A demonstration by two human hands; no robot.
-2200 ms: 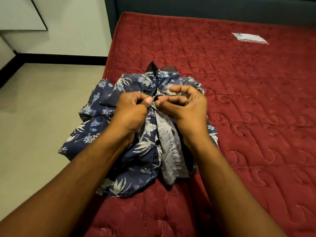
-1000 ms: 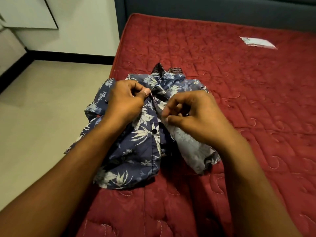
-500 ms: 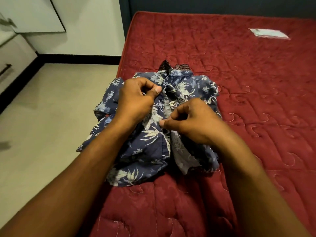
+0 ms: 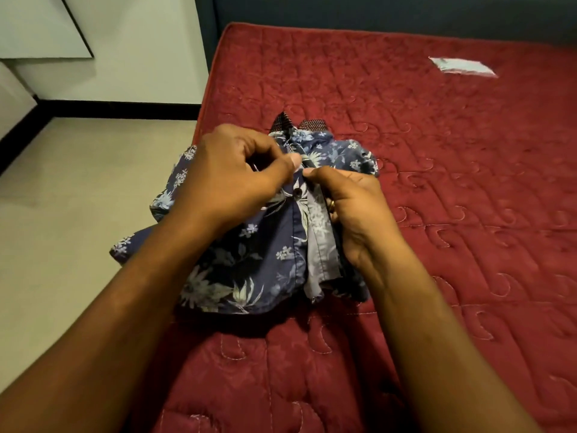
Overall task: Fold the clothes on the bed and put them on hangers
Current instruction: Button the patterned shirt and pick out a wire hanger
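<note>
L hand (image 4: 237, 176) & R hand (image 4: 356, 214): each pinches a front edge of shirt (image 4: 265, 264) nr collar (image 4: 312, 124), fingertips almost meeting, button (image 4: 297, 191) just below them. Shirt: crumpled on bed (image 4: 452, 189) by its L edge, straight ahead of both hands; long axis runs away from the person, collar far, hem near. Est.: next button lies hem-ward, about equally near both hands.

1. Navy-blue cotton shirt (image 4: 259, 245): white and pale-blue flower-and-leaf print; inner face pale grey; collar lining (image 4: 312, 124) in a fine dark red-and-black check;
2. Quilted crimson mattress (image 4: 437, 182): pale swirl stitching; white rectangular label (image 4: 462, 67);
3. Smooth beige floor (image 4: 78, 198); black skirting strip (image 4: 118, 109); dark teal headboard (image 4: 374, 10).
</note>
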